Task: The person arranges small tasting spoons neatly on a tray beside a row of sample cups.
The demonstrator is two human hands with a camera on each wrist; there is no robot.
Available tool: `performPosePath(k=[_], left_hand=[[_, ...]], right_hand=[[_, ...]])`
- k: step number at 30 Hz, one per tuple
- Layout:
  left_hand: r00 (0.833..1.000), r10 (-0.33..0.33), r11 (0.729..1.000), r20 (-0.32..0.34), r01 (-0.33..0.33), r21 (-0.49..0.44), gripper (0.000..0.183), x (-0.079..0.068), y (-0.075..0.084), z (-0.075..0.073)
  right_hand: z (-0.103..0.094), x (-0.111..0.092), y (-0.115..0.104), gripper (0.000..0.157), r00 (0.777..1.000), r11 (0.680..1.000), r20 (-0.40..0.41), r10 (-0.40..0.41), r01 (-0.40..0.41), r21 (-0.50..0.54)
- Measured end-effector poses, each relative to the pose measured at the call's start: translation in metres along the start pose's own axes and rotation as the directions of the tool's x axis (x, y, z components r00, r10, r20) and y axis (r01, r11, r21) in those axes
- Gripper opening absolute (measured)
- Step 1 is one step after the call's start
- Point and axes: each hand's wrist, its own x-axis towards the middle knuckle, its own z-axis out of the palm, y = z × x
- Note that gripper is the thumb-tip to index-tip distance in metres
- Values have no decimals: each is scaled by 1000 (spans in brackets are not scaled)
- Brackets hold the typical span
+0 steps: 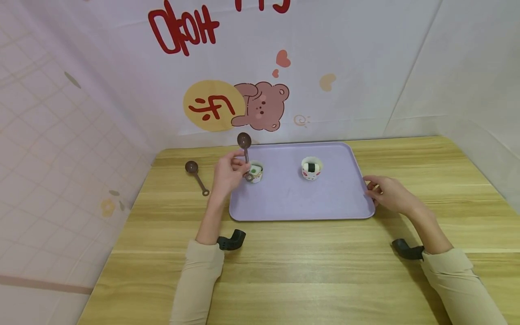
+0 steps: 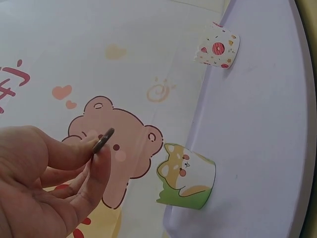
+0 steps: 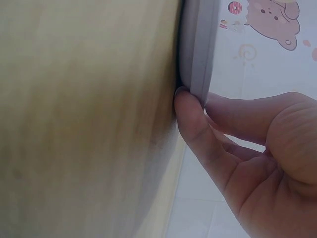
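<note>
My left hand (image 1: pixel 230 174) pinches a brown measuring spoon (image 1: pixel 244 141) by its handle, bowl up, over the left end of a lilac tray (image 1: pixel 284 198). In the left wrist view only the end of the handle (image 2: pixel 105 140) shows between thumb and finger. Close beside it stands a paper cup with a dog print (image 2: pixel 190 178), holding a white and green piece (image 1: pixel 255 170). My right hand (image 1: pixel 390 193) grips the tray's right edge, thumb on the rim and a fingertip (image 3: pixel 185 101) underneath.
A second brown measuring spoon (image 1: pixel 195 174) lies on the wooden table (image 1: pixel 300 271), left of the tray. Another paper cup (image 1: pixel 309 175) sits on the tray's middle, a white piece with a black band (image 1: pixel 311 167) inside. A printed cloth (image 1: pixel 345 108) hangs behind the table.
</note>
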Motion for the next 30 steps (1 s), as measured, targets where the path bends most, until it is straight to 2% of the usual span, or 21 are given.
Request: performPosePath(k=[13,30], left_hand=[[1000,8,997,22,-6,-76,35,0,7,5],[998,51,994,31,-47,-100,32,1,8,20]], right_hand=[[-2,0,-3,44,1000,1000,4,3,-3,12],[-1,1,-2,44,1000,1000,7,10,-10,7]])
